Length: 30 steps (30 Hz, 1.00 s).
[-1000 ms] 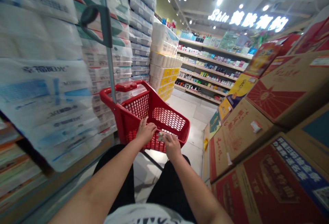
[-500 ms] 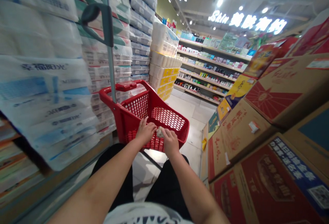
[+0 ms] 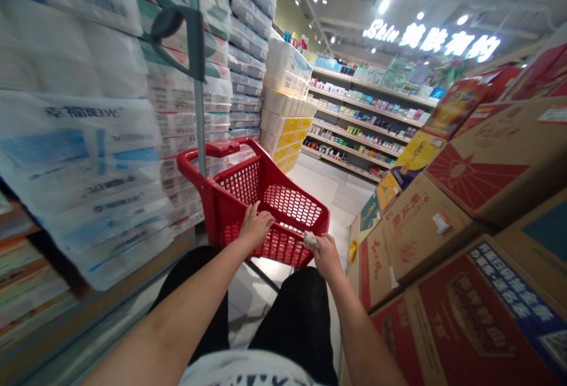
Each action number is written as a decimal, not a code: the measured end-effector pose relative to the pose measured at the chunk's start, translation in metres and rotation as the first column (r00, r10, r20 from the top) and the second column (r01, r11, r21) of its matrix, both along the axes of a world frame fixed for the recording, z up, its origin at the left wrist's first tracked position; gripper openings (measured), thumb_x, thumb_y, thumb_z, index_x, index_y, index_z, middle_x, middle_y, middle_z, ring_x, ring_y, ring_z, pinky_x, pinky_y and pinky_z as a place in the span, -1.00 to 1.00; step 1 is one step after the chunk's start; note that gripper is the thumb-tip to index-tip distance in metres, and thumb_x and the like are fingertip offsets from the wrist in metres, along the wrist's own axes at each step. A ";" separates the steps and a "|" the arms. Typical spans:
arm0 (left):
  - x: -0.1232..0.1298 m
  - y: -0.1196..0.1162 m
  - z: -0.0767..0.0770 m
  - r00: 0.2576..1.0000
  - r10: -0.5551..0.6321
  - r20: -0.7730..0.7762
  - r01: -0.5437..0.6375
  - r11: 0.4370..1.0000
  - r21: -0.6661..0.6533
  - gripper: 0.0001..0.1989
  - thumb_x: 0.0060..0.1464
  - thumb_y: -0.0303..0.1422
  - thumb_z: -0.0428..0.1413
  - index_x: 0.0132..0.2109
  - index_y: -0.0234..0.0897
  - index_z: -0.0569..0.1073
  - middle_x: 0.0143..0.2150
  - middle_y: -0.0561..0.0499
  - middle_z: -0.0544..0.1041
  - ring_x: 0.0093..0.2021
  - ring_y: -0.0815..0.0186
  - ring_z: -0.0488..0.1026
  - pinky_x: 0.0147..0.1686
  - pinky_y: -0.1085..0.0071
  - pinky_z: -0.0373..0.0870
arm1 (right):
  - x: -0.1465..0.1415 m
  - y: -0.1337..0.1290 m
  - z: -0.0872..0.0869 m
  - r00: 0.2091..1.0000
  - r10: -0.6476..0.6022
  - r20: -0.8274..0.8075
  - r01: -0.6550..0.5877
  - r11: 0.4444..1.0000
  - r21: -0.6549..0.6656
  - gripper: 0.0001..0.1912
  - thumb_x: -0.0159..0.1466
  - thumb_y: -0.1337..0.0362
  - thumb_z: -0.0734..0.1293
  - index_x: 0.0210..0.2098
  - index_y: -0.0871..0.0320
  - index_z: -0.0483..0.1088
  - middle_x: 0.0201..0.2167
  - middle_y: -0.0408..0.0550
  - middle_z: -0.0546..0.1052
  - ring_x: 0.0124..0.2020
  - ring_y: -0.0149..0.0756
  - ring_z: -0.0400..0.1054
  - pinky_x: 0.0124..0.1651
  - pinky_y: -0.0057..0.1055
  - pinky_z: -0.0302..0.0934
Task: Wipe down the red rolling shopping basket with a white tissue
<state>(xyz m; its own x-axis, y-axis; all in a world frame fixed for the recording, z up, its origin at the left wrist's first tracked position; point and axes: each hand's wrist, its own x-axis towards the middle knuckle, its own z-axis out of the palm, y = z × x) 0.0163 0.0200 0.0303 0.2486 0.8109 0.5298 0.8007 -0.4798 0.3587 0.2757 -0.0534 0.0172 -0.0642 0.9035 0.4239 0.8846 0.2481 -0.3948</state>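
My left hand (image 3: 256, 226) is curled over the near rim of a red plastic shopping cart (image 3: 241, 185). My right hand (image 3: 326, 257) sits just past the cart's near right corner and pinches a small crumpled whitish item (image 3: 310, 240). What the item is cannot be made out. The cart's mesh basket holds nothing I can see, and a tall grey pole with a looped handle (image 3: 195, 37) rises from its left side.
Wrapped stacks of toilet paper packs (image 3: 80, 132) tower along the left. Large printed cardboard cartons (image 3: 478, 279) are piled on the right. Store shelves of small goods (image 3: 358, 126) stand ahead, beyond a tiled floor aisle (image 3: 328, 191).
My right hand has moved rightward with the small item, away from my left hand and toward the cart's right corner. My left hand stays on the rim.
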 end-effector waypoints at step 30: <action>0.028 -0.002 -0.025 0.992 -0.099 -0.078 0.097 0.995 -0.035 -0.54 0.25 -0.39 -0.15 0.25 -0.11 0.30 0.39 0.00 0.15 0.41 0.04 -0.09 0.31 -0.04 0.00 | -0.036 -0.006 -0.034 0.999 -0.036 -0.041 0.041 0.988 0.147 -0.61 0.23 0.40 0.19 0.04 0.15 0.35 -0.21 0.02 0.44 -0.14 -0.17 0.28 0.00 -0.23 0.20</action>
<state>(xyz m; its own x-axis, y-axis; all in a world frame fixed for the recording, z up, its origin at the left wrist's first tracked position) 0.0439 0.0177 0.0056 0.3680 0.7960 0.4805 0.7767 -0.5473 0.3117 0.2394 -0.0591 -0.0170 -0.0118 0.8321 0.5544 0.8799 0.2721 -0.3896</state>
